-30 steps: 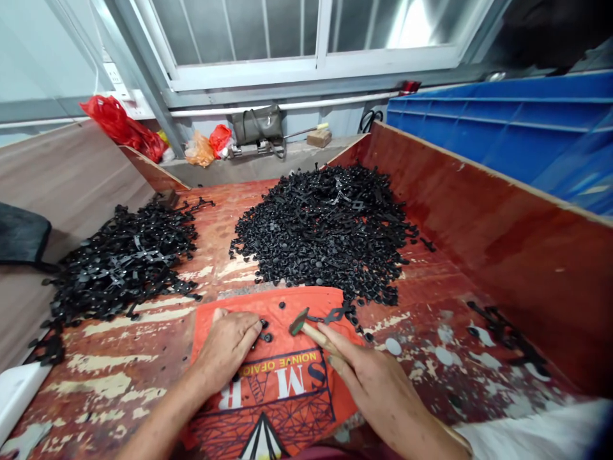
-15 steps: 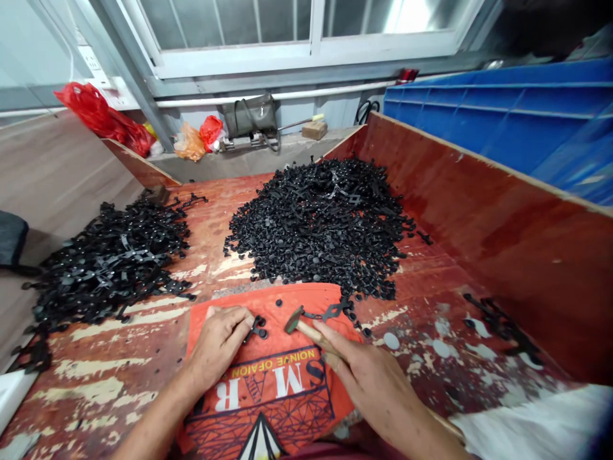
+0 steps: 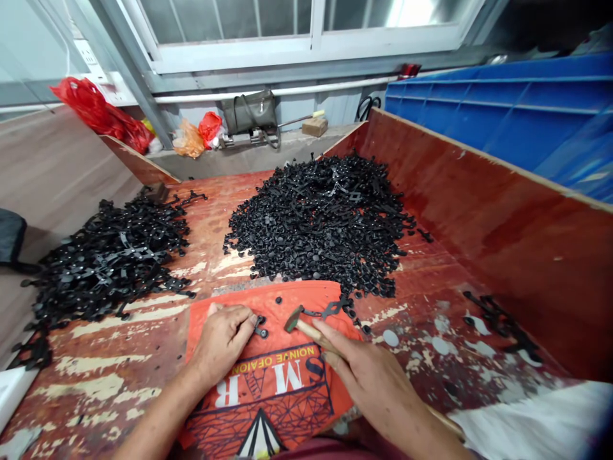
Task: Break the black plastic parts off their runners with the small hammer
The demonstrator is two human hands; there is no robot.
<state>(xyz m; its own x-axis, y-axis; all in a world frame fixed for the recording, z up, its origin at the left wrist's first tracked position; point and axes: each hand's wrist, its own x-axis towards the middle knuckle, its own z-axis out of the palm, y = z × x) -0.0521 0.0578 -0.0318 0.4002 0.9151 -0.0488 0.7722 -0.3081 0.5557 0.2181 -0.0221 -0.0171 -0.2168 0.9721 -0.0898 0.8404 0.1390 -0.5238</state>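
Observation:
My left hand (image 3: 225, 338) is closed, thumb and fingers pinching a small black linked part (image 3: 260, 327) on the orange printed cloth (image 3: 272, 295). Most of that part is hidden under the fingers. In my right hand (image 3: 364, 370) is a small hammer (image 3: 310, 329), gripped by its wooden handle with the metal head low over the cloth, to the right of the part. Whether the head touches the cloth I cannot tell. Behind the hammer lies a black lattice-shaped link piece (image 3: 330, 310). A single black round stud (image 3: 278, 299) sits near the cloth's far edge.
A big heap of black parts (image 3: 316, 223) rises beyond the cloth, and another pile (image 3: 110, 255) lies left. More black pieces (image 3: 500, 326) are scattered at right. A wooden side board (image 3: 479, 223) borders the worn red table, with a blue crate (image 3: 502, 121) behind it.
The left hand has shifted very slightly over the black part. The hammer and right hand stay almost in place; the whole view has tilted a little.

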